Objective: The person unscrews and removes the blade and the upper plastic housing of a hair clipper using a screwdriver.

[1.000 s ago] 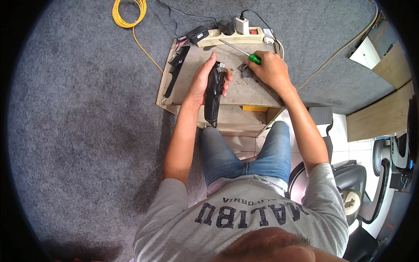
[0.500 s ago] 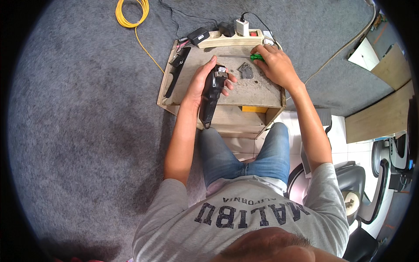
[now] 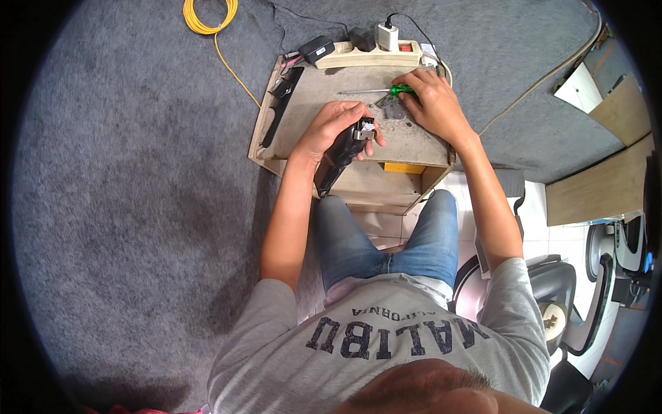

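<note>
My left hand (image 3: 332,130) is wrapped around a black hair clipper (image 3: 334,165) above the near edge of a small wooden table (image 3: 317,83). The clipper's head points away from me, with metal and white parts showing at its end. In my right hand (image 3: 438,105) is a screwdriver (image 3: 400,90) with a green handle, its thin shaft pointing left across the tabletop. Beneath that handle lie grey metal clipper blade pieces (image 3: 393,110), partly covered by the screwdriver and my fingers. A long black casing piece (image 3: 279,114) rests along the table's left edge.
Along the table's far edge runs a cream power strip (image 3: 407,59) with a white charger (image 3: 387,37) and black adapters (image 3: 317,50). A yellow box (image 3: 404,168) sits on the shelf below. Coiled yellow cable (image 3: 190,21) lies on the grey carpet (image 3: 158,172).
The clipper's head has moved right and toward me, and my left fingers have shifted around it. My right hand keeps the screwdriver, now slightly left over the blade pieces.
</note>
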Tool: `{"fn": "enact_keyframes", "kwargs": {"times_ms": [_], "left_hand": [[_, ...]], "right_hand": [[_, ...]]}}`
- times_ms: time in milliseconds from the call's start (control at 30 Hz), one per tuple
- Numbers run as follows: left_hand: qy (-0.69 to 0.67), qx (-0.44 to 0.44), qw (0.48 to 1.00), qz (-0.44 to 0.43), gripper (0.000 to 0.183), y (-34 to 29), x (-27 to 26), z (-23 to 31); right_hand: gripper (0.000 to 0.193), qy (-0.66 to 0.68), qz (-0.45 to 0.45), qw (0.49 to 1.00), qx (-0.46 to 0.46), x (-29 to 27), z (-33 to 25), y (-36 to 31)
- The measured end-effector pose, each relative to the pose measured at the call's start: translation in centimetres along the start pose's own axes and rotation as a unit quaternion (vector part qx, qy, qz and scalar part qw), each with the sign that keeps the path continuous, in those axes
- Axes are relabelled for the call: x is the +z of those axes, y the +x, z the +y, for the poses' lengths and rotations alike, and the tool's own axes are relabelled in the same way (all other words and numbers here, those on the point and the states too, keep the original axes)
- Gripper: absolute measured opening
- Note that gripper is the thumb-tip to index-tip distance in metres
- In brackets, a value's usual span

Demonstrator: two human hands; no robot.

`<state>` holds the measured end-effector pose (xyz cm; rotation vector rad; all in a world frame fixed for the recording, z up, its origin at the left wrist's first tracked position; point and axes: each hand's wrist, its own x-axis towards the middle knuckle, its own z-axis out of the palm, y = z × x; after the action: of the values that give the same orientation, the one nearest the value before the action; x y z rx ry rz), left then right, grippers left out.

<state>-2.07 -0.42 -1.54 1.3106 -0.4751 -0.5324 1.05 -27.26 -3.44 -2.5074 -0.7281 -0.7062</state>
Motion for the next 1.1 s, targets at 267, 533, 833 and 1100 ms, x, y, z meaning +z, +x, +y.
{"fn": "enact_keyframes", "kwargs": {"times_ms": [267, 533, 833, 1100], "left_hand": [[0.004, -0.008, 0.999, 0.031, 0.052, 0.7, 0.6, 0.2], [0.037, -0.016, 0.997, 0.064, 0.046, 1.5, 1.8, -0.1], [-0.004, -0.011, 0.999, 0.029, 0.04, 0.7, 1.6, -0.3], [-0.007, -0.011, 0.999, 0.044, 0.039, 0.7, 1.9, 0.0]], "right_hand": [[0.02, 0.215, 0.092, 0.972, 0.009, -2.3, -5.2, -1.4], [0.021, 0.319, 0.072, 0.945, 0.009, -2.2, -6.3, -2.7], [0.02, 0.318, 0.054, 0.946, -0.019, -2.0, -6.6, -3.0], [0.015, 0.27, 0.065, 0.96, -0.048, -2.0, -6.9, -2.7]]}}
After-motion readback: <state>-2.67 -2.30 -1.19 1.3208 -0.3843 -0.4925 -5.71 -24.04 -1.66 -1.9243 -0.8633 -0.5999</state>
